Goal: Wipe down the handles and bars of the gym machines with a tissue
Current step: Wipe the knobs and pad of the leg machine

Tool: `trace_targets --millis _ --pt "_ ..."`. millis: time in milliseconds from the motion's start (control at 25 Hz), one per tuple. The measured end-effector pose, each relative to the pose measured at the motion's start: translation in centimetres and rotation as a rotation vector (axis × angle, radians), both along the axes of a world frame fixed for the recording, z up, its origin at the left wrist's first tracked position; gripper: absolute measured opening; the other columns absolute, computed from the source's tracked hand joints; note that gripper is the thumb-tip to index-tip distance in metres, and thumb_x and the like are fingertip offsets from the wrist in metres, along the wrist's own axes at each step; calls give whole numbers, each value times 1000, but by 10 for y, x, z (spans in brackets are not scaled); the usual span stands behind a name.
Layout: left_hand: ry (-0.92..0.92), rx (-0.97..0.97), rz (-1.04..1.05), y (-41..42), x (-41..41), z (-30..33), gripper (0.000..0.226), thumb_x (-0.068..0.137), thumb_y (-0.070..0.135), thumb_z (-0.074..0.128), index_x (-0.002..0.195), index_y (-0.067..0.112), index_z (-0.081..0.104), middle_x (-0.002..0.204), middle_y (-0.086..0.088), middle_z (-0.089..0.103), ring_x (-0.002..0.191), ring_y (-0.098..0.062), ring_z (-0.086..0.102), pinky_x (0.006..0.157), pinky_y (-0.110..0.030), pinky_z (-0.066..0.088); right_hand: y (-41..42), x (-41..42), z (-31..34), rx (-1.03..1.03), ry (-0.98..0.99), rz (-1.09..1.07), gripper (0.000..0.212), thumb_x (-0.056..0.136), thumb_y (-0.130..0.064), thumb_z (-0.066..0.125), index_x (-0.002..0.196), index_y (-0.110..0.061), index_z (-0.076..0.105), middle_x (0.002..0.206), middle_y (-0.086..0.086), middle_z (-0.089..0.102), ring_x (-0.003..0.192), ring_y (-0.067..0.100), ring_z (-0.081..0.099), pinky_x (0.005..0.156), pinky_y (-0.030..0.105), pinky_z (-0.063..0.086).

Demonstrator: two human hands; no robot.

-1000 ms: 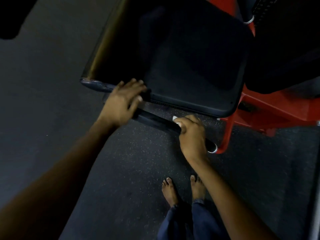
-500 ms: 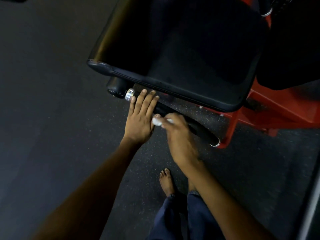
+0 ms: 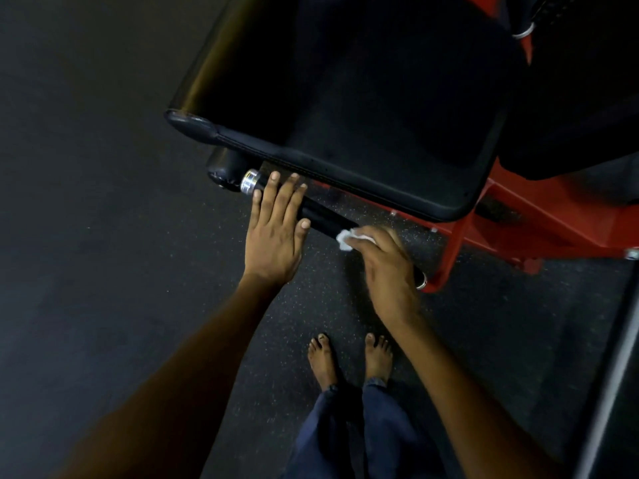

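Both hands work the bar [image 3: 325,217] below the seat's front edge: my left hand [image 3: 276,223] rests flat, fingers spread, while my right hand [image 3: 383,264] pinches the soft, flimsy tissue [image 3: 345,238] against that rigid grip.

Arms bare to the frame edge, no sleeves. Left hand [image 3: 273,233] and right hand [image 3: 383,267]: no rings seen. Dark navy trousers [image 3: 363,426] at 6 o'clock. Feet [image 3: 323,357] bare.

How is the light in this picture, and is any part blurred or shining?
Head view: dim overall; the black seat pad is nearly featureless, with a sheen along its left edge. The metal ring on the bar glints. The tissue under the right hand looks slightly soft; the left hand is sharp.
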State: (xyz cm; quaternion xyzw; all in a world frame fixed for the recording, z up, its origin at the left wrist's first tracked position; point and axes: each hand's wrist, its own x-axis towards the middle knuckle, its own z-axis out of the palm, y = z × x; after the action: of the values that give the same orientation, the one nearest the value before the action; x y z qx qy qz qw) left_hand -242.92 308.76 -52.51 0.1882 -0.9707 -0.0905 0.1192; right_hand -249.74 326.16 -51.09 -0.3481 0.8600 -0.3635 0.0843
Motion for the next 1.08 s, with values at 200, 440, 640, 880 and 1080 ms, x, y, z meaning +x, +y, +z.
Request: trace_targets --millis 200,440,640,880,1080 --pt "-9 14 66 11 -3 0 63 103 43 11 144 4 38 155 -12 29 147 -26 7 120 -35 -4 46 12 -3 94 -134 -241 28 81 9 55 103 -4 67 112 14 60 104 27 61 85 24 49" --pt "-16 8 100 15 -3 3 66 102 46 8 146 4 35 157 -12 24 147 -25 6 121 -34 -3 -5 -3 13 -111 -157 -64 25 84 5 49 98 -3 69 111 10 62 103 4 53 89 13 46" --pt "11 39 161 23 -7 -2 67 101 50 17 144 2 34 157 -15 22 147 -28 1 119 -33 -8 61 -11 -17 260 -639 -721 24 92 3 45 102 -2 67 109 11 66 98 18 62 64 13 40" --pt "27 56 213 30 -11 -6 62 101 44 25 145 1 31 159 -15 18 147 -29 0 120 -35 -5 -9 -90 6 520 -872 -128 24 94 -5 48 111 -3 64 112 12 63 106 27 59 90 33 46" --pt "11 58 240 33 -13 -2 65 102 47 19 147 2 28 160 -14 15 148 -26 -3 120 -32 -9 -40 -109 -11 654 -1097 164 32 96 -3 38 117 -7 62 111 10 64 90 20 62 81 30 51"
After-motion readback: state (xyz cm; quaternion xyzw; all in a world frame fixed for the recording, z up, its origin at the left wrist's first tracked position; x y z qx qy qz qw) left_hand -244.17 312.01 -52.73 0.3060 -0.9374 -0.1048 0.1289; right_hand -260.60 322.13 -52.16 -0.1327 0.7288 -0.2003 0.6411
